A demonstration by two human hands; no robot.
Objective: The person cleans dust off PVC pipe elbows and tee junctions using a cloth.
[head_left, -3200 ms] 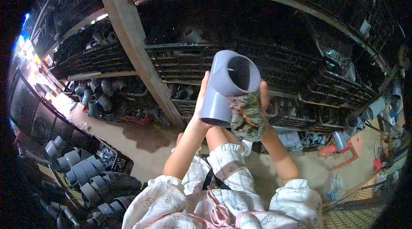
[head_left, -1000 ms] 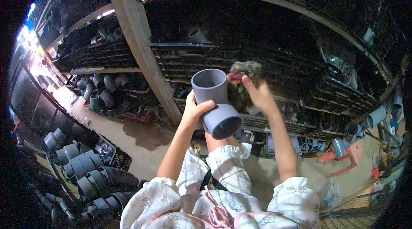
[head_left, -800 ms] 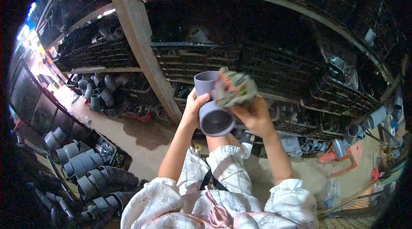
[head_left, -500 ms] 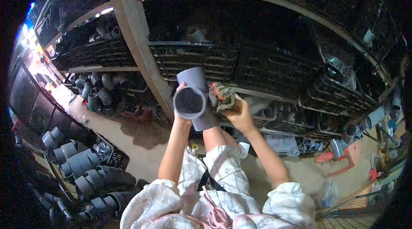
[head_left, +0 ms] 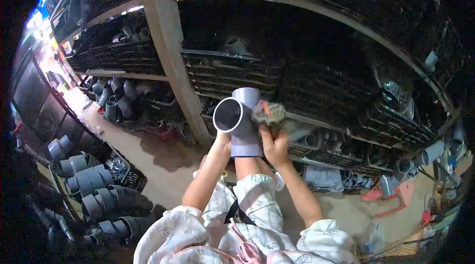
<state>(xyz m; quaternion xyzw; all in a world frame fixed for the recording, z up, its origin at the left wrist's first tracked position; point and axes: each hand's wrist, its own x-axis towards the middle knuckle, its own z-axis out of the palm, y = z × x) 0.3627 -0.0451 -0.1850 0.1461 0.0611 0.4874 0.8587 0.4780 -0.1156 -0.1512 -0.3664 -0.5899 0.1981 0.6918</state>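
Note:
A grey plastic pipe tee (head_left: 246, 134) is held up in front of my body, its side opening turned toward the left and toward me. My left hand (head_left: 223, 141) is closed on it from below, the fingers mostly hidden behind the pipe. In my right hand (head_left: 275, 146) is a crumpled, dirty rag (head_left: 269, 112) with an orange patch, close beside the tee's right wall. The fingers of that hand are pinched round the rag's lower side.
Black crates (head_left: 232, 73) of fittings fill the shelves ahead, behind a wooden post (head_left: 166, 31). Grey pipe fittings (head_left: 91, 180) are piled at lower left. A red stool-like object (head_left: 396, 198) lies on the floor at right, near a grey pipe piece (head_left: 387, 186).
The tee has moved right and turned, so its side opening now points more to the left. My right hand and the rag have shifted slightly right along with the tee.

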